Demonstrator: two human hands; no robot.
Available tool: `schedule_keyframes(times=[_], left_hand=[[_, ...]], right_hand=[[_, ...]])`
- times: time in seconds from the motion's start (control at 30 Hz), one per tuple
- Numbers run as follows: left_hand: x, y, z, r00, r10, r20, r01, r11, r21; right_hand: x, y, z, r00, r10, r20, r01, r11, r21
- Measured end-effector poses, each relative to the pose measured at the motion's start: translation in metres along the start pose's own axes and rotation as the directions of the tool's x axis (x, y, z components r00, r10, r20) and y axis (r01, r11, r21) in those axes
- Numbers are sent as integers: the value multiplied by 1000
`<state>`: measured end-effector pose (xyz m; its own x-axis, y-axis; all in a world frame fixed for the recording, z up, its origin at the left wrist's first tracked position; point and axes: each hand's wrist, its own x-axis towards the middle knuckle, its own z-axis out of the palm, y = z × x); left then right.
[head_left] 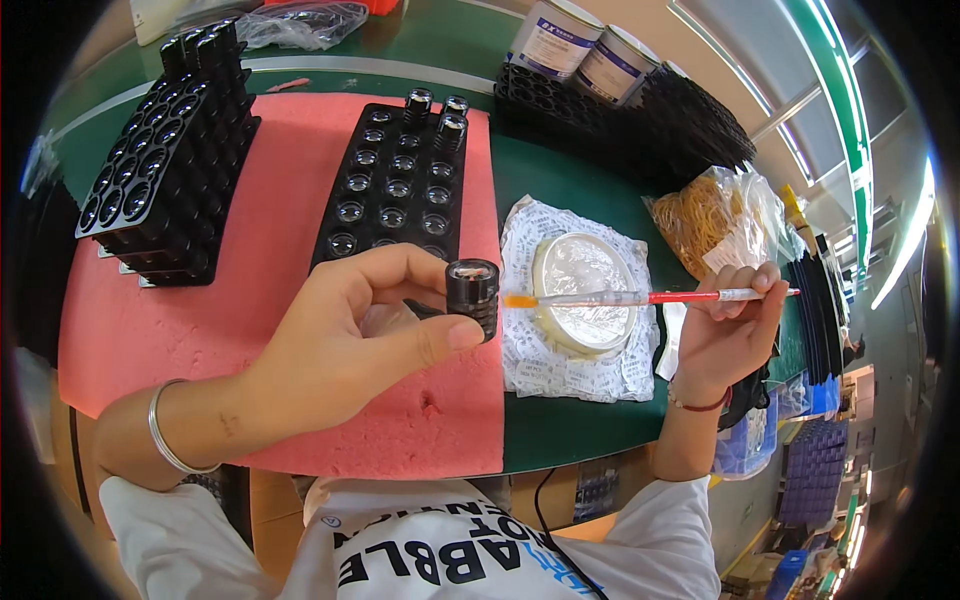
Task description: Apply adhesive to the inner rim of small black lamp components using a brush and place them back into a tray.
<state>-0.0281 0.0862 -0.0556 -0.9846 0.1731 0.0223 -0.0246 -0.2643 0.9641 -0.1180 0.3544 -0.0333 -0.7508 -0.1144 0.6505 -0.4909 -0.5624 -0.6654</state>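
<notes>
Between the thumb and fingers of my left hand (325, 345) is a small black ribbed cylinder (472, 300), held upright with its glassy end up. My right hand (728, 330) pinches the far end of a thin paintbrush (672, 297) with a red and clear handle. The brush lies level, its orange-tan tip pointing left, close to the cylinder; I cannot tell if they touch. Beyond my left hand lies a black tray (385, 190) with rows of round pockets, shiny round faces in them. A few similar cylinders (450, 130) stand up at its far end.
A pink foam mat (270, 200) covers the table's left part, with stacked black trays (170, 170) on it. Below the brush, a round white dish (590, 335) sits on printed white paper (530, 375). Cans (555, 40), more black trays and a bag of rubber bands (715, 215) stand behind.
</notes>
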Motion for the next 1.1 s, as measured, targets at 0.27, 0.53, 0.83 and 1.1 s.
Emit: schedule_keyframes(times=[0.27, 0.53, 0.83, 1.1], left_hand=[[-2, 1, -3, 1000, -19, 6, 18, 996, 83], [-8, 7, -4, 993, 11, 121, -35, 979, 200], [-37, 105, -30, 717, 649, -255, -143, 494, 858], [-8, 141, -180, 763, 585, -276, 193, 201, 960]], right_hand=[[0, 1, -2, 1000, -12, -13, 11, 996, -87], [2, 4, 0, 991, -77, -109, 49, 969, -240], [2, -2, -25, 982, -87, -168, 74, 994, -84], [5, -8, -19, 970, -167, -175, 148, 982, -120]])
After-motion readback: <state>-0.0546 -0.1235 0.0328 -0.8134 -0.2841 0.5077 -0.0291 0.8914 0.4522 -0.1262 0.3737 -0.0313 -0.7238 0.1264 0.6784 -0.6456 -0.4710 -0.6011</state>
